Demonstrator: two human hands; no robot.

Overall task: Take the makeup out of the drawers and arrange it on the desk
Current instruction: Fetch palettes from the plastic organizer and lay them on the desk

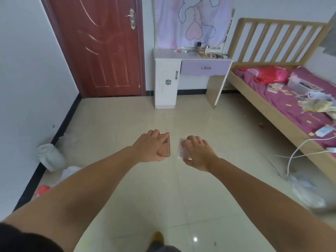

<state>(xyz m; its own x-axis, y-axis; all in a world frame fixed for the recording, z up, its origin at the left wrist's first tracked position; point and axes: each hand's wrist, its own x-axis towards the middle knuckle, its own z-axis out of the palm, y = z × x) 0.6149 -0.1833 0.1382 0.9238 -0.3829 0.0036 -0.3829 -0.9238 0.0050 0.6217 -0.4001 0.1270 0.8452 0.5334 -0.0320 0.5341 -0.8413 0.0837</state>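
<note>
Two hands: we hold both arms out over the tiled floor (127,115), well apart from the desk.
Left hand (149,147): our grip is closed around a flat pink compact (165,146), fingers on top and thumb at the near edge.
Pink compact: it looks like a stiff, smooth plastic case with rounded corners; we judge it light, a little slippery, and breakable if dropped. Holding it by the long edges seems safest.
Right hand (197,154): our grip pinches a pale clear-looking palette (182,149), fingertips curled over its top.
Pale palette: thin, rectangular, probably hard plastic; we think it is light and can crack, so we would hold it flat by the two sides.
Tabletop (169,55): white, glossy, far ahead against the wall; small bottles and palettes (209,51) already stand at its back, too blurred to name.
Drawer (205,67): lilac front with a metal handle, closed.
Bed (291,99): wooden frame at the right, purple sheet, with scattered things on it.
</note>
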